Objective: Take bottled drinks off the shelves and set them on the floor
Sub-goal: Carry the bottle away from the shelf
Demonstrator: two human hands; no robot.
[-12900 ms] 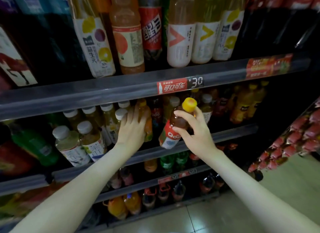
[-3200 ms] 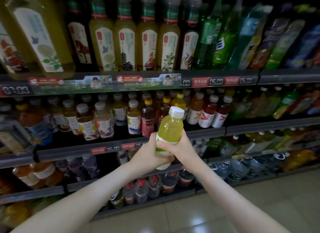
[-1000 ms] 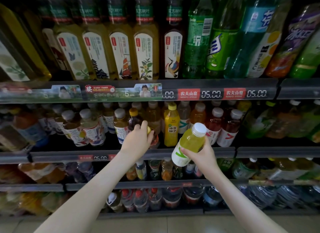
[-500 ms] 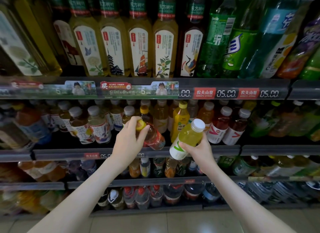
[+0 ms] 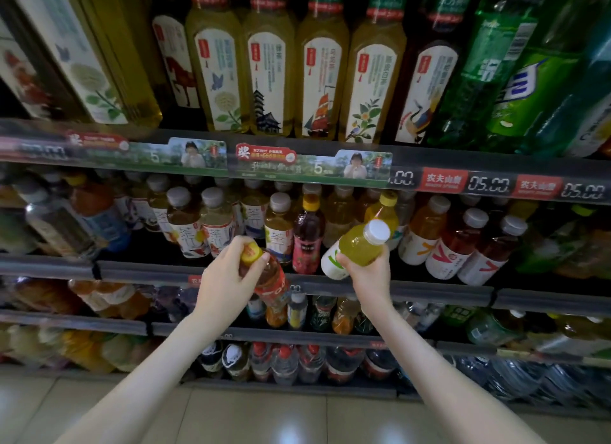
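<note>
**Inspector:** Since half a second ago, the amber bottle (image 5: 269, 280) has come clear of its row, tilted, in front of the shelf rail (image 5: 413, 291).

**Assistant:** Held how?

**Inspector:** Left hand (image 5: 224, 286) fingers closed round its yellow cap and neck. Right hand (image 5: 368, 271) is wrapped round the body of the green bottle (image 5: 355, 250), also off the shelf.

**Assistant:** Handling?

**Inspector:** Both look full, so probably weighty; smooth stiff plastic. A neck hold may swing or slip; mid-body is safer before lowering to the floor (image 5: 264, 417).
</note>
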